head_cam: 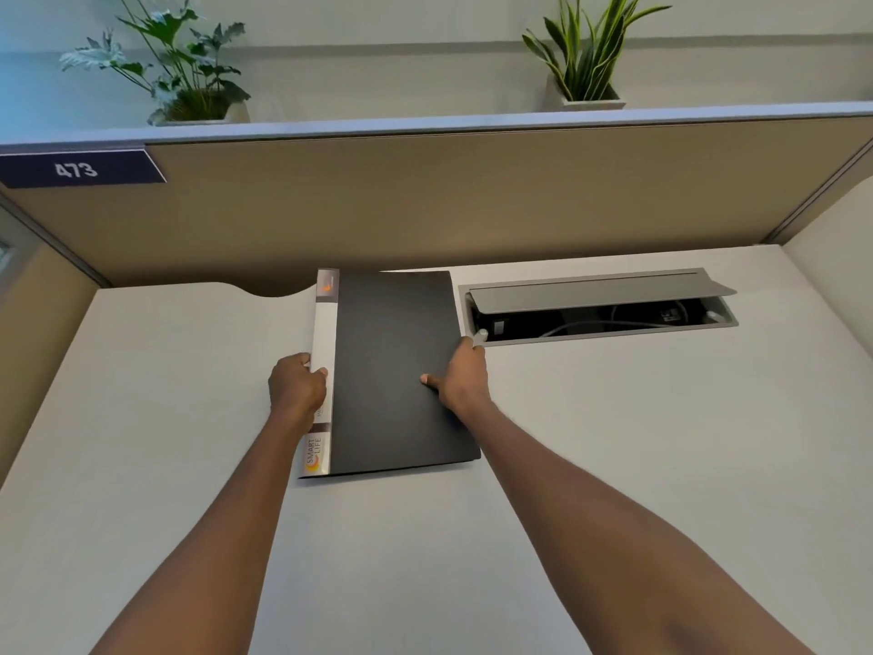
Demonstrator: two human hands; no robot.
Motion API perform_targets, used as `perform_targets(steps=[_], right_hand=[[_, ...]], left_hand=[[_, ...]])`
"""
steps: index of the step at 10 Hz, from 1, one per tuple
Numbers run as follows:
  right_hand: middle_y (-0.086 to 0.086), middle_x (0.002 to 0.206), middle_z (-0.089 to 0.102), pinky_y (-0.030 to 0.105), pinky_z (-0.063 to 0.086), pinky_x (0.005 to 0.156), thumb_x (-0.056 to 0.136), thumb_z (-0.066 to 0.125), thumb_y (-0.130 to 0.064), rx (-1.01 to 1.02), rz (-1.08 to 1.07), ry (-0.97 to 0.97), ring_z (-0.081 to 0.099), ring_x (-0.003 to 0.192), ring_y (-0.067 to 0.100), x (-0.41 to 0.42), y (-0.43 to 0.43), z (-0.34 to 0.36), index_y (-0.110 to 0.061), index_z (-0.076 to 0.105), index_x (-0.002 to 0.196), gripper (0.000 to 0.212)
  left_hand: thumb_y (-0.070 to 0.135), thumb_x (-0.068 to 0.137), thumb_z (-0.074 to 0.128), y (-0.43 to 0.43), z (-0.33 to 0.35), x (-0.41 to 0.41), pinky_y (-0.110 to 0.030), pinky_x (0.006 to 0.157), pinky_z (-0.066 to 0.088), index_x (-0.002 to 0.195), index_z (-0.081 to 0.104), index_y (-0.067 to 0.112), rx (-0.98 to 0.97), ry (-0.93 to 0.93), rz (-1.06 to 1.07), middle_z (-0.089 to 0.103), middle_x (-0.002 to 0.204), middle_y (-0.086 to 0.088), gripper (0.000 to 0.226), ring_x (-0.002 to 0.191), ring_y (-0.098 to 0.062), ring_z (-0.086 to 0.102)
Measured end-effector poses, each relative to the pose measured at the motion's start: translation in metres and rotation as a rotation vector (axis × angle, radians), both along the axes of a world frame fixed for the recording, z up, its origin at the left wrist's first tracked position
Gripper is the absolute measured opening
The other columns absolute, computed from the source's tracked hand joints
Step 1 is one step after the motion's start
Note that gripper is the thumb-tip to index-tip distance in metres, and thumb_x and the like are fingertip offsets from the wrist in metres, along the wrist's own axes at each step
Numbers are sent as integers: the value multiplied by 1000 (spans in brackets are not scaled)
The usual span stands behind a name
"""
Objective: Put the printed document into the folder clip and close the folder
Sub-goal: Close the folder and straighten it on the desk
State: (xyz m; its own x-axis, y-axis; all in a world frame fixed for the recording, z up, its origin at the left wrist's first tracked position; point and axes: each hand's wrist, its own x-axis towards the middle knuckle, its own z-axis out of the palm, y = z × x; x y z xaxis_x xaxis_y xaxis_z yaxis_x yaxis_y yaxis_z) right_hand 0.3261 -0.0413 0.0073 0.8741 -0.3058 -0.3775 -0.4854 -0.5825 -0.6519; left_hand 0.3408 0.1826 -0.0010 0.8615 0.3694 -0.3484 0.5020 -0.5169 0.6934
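Note:
A black folder [392, 342] with a white spine label lies closed on the white desk [614, 442], its spine to the left. My left hand [296, 387] grips the spine edge, thumb on top of the label. My right hand [460, 373] holds the folder's right edge, thumb pressed on the black cover and fingers at or under the edge. The printed document is not visible; whether it lies inside the folder cannot be told.
An open cable hatch [600, 304] with a raised grey lid sits in the desk just right of the folder. A tan partition [449, 200] with a "473" sign [78, 170] stands behind. Two potted plants [189, 73] are on the ledge above.

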Motion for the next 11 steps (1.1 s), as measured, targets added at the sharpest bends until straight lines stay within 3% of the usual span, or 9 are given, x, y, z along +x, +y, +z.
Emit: perform_targets(steps=[2, 3, 5, 7, 8, 9, 11], right_hand=[[21, 166, 5, 43, 40, 115, 84, 81, -21, -133, 62, 39, 39, 142, 38, 8, 3, -8, -2, 36, 145, 79], [23, 167, 0, 40, 37, 117, 86, 79, -27, -263, 89, 42, 39, 142, 37, 5, 7, -9, -2, 29, 151, 85], [27, 164, 11, 36, 39, 112, 89, 71, -45, -480, 177, 43, 38, 140, 32, -5, 9, -6, -2, 43, 140, 73], [13, 139, 46, 38, 41, 105, 98, 54, -47, -560, 249, -19, 46, 128, 28, -28, 9, -4, -3, 43, 141, 63], [12, 146, 44, 40, 36, 111, 101, 47, -45, -585, 301, -53, 42, 134, 29, -47, 6, -3, -3, 34, 148, 64], [11, 159, 32, 42, 28, 120, 103, 40, -44, -592, 382, -80, 32, 145, 29, -73, 5, 0, -4, 22, 156, 68], [8, 170, 6, 43, 8, 129, 106, 27, -49, -546, 497, -107, 6, 158, 26, -134, 2, 0, -9, 7, 161, 71]], left_hand=[[15, 102, 60, -5, -9, 7, -53, 105, 53, 135, 63, 0, 103, -16, -41, 65, 137, -20, 36, 120, -43, 64], [16, 102, 61, -6, -14, 7, -52, 106, 53, 135, 63, -1, 166, -27, -53, 64, 137, -22, 37, 122, -43, 63], [16, 102, 61, -8, -18, -3, -45, 107, 51, 142, 58, -1, 240, -33, -43, 52, 138, -23, 43, 123, -42, 60], [20, 105, 50, -17, -13, -26, -50, 102, 48, 138, 52, -1, 379, -73, -163, 51, 136, -24, 39, 129, -41, 50], [24, 106, 46, -20, -15, -44, -52, 109, 44, 147, 44, 1, 399, -69, -200, 47, 146, -22, 46, 136, -41, 45], [28, 108, 42, -25, -16, -69, -50, 123, 31, 156, 35, 2, 439, -70, -247, 35, 161, -22, 55, 149, -39, 33], [32, 109, 36, -41, -17, -130, -51, 129, 10, 161, 24, 5, 599, -100, -345, 18, 170, -16, 60, 159, -31, 12]])
